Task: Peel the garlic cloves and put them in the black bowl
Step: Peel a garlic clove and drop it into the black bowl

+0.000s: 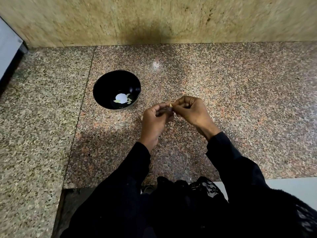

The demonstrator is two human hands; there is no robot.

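Black sleeves (236, 169) reach over our granite desk (240, 93). Our left hand (155, 120) and right hand (192, 110) meet, both pinching one garlic clove (170, 105) between their fingertips, above the desk. Left of them stands the black bowl (106, 83), holding pale peeled pieces.

Speckled granite counter (240, 93) meets a stained beige stone wall (120, 19).
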